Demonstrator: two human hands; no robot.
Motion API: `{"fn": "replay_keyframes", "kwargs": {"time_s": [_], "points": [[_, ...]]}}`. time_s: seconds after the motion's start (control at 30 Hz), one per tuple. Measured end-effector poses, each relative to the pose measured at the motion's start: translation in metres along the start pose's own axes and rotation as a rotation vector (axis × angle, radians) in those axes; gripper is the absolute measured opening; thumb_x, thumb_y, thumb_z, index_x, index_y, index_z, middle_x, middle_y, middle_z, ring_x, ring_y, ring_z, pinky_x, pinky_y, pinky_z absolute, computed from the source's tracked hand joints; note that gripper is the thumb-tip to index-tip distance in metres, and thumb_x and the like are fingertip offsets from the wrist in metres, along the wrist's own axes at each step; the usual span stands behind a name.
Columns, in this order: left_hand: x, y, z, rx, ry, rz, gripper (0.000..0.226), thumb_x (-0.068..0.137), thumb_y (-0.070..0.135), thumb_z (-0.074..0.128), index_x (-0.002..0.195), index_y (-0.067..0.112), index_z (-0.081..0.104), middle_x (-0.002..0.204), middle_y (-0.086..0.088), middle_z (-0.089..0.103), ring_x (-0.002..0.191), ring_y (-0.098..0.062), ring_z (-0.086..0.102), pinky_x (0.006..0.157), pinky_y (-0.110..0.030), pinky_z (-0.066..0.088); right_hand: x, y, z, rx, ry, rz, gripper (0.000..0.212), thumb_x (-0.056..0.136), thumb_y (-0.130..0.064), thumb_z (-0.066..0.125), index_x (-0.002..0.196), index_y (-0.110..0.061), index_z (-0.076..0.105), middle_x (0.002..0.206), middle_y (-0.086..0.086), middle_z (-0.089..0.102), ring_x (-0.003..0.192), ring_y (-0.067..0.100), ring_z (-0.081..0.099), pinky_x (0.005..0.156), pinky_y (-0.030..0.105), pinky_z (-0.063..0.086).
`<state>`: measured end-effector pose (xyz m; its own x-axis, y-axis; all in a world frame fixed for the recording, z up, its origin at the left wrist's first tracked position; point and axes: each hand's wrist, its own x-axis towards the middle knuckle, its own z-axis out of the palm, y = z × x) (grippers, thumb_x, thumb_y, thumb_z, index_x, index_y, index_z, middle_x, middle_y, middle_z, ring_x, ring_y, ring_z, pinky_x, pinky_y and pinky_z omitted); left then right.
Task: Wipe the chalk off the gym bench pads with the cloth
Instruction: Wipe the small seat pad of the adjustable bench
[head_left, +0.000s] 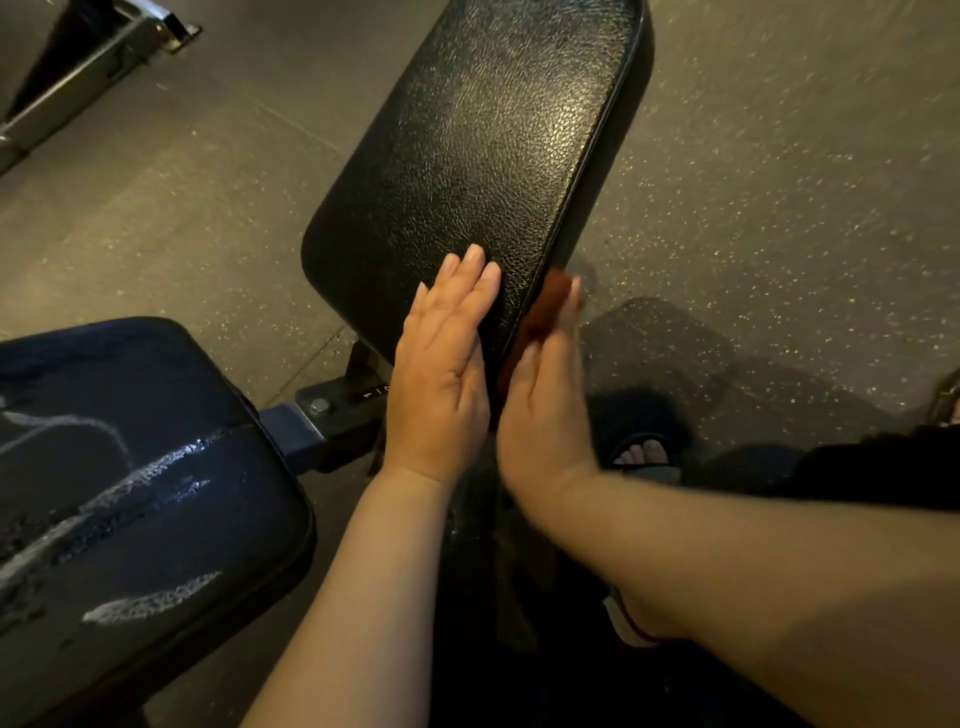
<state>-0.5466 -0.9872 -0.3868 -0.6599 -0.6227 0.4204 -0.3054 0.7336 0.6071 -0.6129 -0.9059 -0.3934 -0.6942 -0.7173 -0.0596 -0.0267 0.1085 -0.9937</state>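
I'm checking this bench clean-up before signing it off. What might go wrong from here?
1. The seat pad carries white chalk streaks. With both hands on the back pad, it may get missed.
2. The right hand only presses the cloth flat against the back pad's side edge and looks blurred. The cloth could slip and drop to the floor.

1 head camera looks steeply down, close above the bench pad (467, 156).
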Motion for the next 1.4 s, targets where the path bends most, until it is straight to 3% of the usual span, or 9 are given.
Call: {"fn": "replay_keyframes", "kwargs": {"time_s": [0.3, 0.43, 0.63, 0.87, 0.97, 1.1, 1.2, 1.3, 1.4], "points": [[-0.009, -0.007, -0.001, -0.017, 0.005, -0.003, 0.044, 0.102, -0.001, 0.040, 0.145, 0.004, 0.047, 0.156, -0.006, 0.036, 0.151, -0.022, 0.026, 0.124, -0.048, 0.015, -0.010, -0.005, 0.010, 0.039, -0.011, 0.143, 0.063, 0.107, -0.014, 0.030, 0.160, -0.028, -0.001, 0.167, -0.006, 0.008, 0.137, -0.011, 0.013, 0.090, -0.014, 0.007], [-0.012, -0.005, 0.000, -0.029, 0.026, -0.023, 0.045, 0.101, -0.001, 0.040, 0.145, 0.004, 0.048, 0.157, -0.005, 0.036, 0.151, -0.021, 0.026, 0.124, -0.050, 0.015, 0.022, -0.013, -0.006, 0.058, 0.074, 0.078, 0.061, 0.105, -0.017, 0.032, 0.161, -0.025, 0.009, 0.166, 0.001, 0.018, 0.148, 0.009, 0.019, 0.101, -0.002, 0.011], [-0.011, -0.008, 0.002, -0.005, 0.031, -0.019, 0.044, 0.102, 0.011, 0.037, 0.145, 0.007, 0.047, 0.156, -0.005, 0.036, 0.150, -0.022, 0.027, 0.123, -0.050, 0.017, -0.009, -0.009, 0.006, -0.022, 0.001, -0.045, 0.062, 0.107, -0.035, 0.028, 0.158, -0.032, -0.009, 0.168, 0.000, -0.006, 0.145, -0.011, -0.003, 0.111, 0.002, 0.005], [-0.012, -0.003, 0.005, 0.007, 0.070, -0.051, 0.049, 0.098, -0.003, 0.041, 0.145, 0.008, 0.048, 0.157, 0.000, 0.036, 0.150, -0.018, 0.026, 0.124, -0.046, 0.013, 0.061, -0.044, -0.005, 0.021, 0.223, -0.045, 0.057, 0.109, -0.031, 0.026, 0.160, -0.027, -0.001, 0.168, 0.005, -0.004, 0.149, 0.006, 0.003, 0.110, 0.005, 0.006], [-0.013, 0.002, 0.005, -0.004, 0.069, -0.083, 0.048, 0.099, -0.002, 0.041, 0.145, 0.008, 0.048, 0.157, 0.001, 0.036, 0.151, -0.016, 0.025, 0.124, -0.047, 0.013, 0.049, -0.034, -0.009, -0.027, 0.115, -0.119, 0.062, 0.109, -0.032, 0.027, 0.160, -0.029, -0.007, 0.167, 0.004, -0.012, 0.139, -0.012, -0.002, 0.101, -0.006, 0.004], [-0.013, 0.000, 0.004, -0.009, 0.045, -0.083, 0.044, 0.103, 0.016, 0.041, 0.146, 0.009, 0.047, 0.158, -0.001, 0.036, 0.151, -0.016, 0.024, 0.124, -0.048, 0.013, 0.017, -0.018, 0.010, -0.146, 0.099, -0.198, 0.065, 0.107, -0.036, 0.029, 0.158, -0.033, -0.012, 0.166, -0.001, -0.015, 0.151, 0.006, -0.009, 0.122, 0.025, 0.003], [-0.013, 0.003, 0.004, -0.018, 0.065, -0.099, 0.048, 0.099, 0.001, 0.043, 0.145, 0.012, 0.048, 0.157, 0.001, 0.037, 0.151, -0.015, 0.025, 0.125, -0.046, 0.013, 0.049, -0.035, 0.004, -0.051, 0.195, -0.142, 0.064, 0.108, -0.030, 0.033, 0.160, -0.026, -0.005, 0.167, 0.002, -0.008, 0.147, 0.000, 0.001, 0.107, 0.002, 0.000], [-0.011, 0.008, 0.001, 0.006, 0.066, -0.114, 0.054, 0.095, -0.008, 0.041, 0.145, 0.011, 0.049, 0.156, 0.002, 0.038, 0.150, -0.014, 0.026, 0.125, -0.046, 0.014, 0.077, -0.047, -0.013, 0.003, 0.219, -0.148, 0.062, 0.108, -0.032, 0.031, 0.160, -0.027, -0.003, 0.167, 0.003, -0.006, 0.148, 0.008, 0.010, 0.105, 0.004, 0.013], [-0.002, 0.014, -0.003, 0.067, -0.006, -0.111, 0.053, 0.098, 0.000, 0.041, 0.149, 0.013, 0.045, 0.159, 0.004, 0.033, 0.151, -0.010, 0.022, 0.125, -0.044, 0.014, 0.055, -0.035, -0.013, -0.042, 0.120, -0.168, 0.063, 0.108, -0.031, 0.031, 0.159, -0.031, -0.007, 0.167, 0.001, -0.010, 0.138, -0.009, 0.009, 0.101, -0.003, 0.010]]}}
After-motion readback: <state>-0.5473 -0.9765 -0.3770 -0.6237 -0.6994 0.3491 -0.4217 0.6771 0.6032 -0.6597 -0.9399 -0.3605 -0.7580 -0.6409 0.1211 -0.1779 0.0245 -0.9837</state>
